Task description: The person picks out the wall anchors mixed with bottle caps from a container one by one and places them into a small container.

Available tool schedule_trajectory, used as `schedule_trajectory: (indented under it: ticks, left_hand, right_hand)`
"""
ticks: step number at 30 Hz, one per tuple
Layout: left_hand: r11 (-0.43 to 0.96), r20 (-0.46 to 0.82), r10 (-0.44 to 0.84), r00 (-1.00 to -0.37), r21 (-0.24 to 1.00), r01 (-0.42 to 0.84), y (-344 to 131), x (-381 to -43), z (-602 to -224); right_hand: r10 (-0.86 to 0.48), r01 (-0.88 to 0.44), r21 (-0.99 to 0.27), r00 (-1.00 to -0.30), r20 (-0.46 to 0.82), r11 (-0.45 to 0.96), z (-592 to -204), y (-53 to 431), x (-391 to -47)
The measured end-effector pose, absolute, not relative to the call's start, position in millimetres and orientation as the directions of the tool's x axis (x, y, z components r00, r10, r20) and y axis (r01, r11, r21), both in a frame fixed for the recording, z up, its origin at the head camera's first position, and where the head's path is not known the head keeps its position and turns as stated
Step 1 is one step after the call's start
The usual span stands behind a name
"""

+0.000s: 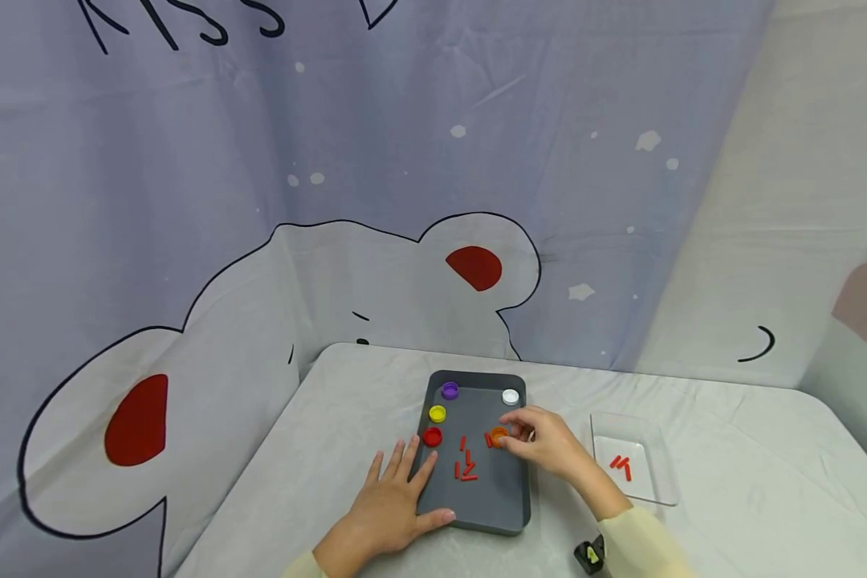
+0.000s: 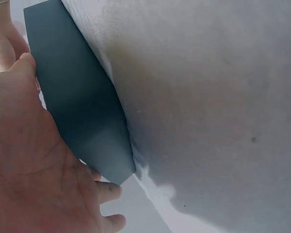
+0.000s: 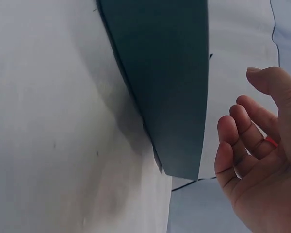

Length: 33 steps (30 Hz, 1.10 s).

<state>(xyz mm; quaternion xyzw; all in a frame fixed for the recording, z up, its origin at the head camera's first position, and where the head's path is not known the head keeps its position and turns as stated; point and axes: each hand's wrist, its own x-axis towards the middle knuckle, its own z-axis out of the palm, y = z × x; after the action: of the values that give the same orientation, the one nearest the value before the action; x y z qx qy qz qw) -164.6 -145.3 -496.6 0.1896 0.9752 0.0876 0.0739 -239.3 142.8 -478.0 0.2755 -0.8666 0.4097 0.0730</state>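
My right hand (image 1: pixel 552 445) is over the right side of a grey tray (image 1: pixel 494 502), thumb and forefinger parted around an orange cap (image 1: pixel 498 434). In the right wrist view its fingers bend loosely, with a gap between thumb and fingertips; a bit of red shows behind them. Beside the orange cap lies a red stick (image 1: pixel 487 440). My left hand (image 1: pixel 386 510) lies spread at the tray's near left corner, fingers along the left rim, thumb at the near edge. Nearest its fingertips inside the tray is a red cap (image 1: pixel 432 437). Several red sticks (image 1: pixel 467 456) are scattered mid-tray.
Yellow (image 1: pixel 437 414) and purple caps (image 1: pixel 449 391) sit along the tray's left side, a white cap (image 1: pixel 510 397) at its far right. A clear box (image 1: pixel 657 466) right of the tray holds red sticks (image 1: pixel 628 472). A black object (image 1: pixel 588 555) lies by the right sleeve.
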Motion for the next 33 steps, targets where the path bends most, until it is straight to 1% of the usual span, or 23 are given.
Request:
schedule_trajectory:
  ticks: [6,14,19,29,33]
  left_hand:
    - [0.916,-0.116,0.378,-0.919,0.193,0.352,-144.9,-165.0,-496.7]
    - [0.914,-0.122,0.382,-0.916,0.196,0.355,-144.4,-167.6,-498.0]
    - [0.913,-0.122,0.385,-0.915,0.197,0.358,-144.4,-167.3,-498.4]
    - [0.919,-0.130,0.375,-0.918,0.182,0.350,-144.4,-165.6,-497.3]
    - [0.918,-0.130,0.377,-0.917,0.186,0.351,-144.8,-165.4,-497.2]
  right_hand:
    - [-0.412,-0.515,-0.679,-0.850,0.327,0.523,-480.4,130.2,-244.1]
    - [-0.435,-0.529,-0.670,-0.840,0.326,0.520,-485.2,116.4,-249.6]
    - [-0.452,-0.525,-0.657,-0.840,0.299,0.541,-487.1,108.3,-251.2]
    - [-0.487,-0.525,-0.595,-0.839,0.242,0.608,-493.9,92.7,-258.0]
    - [-0.476,-0.507,-0.556,-0.853,0.214,0.659,-496.5,87.3,-258.2]
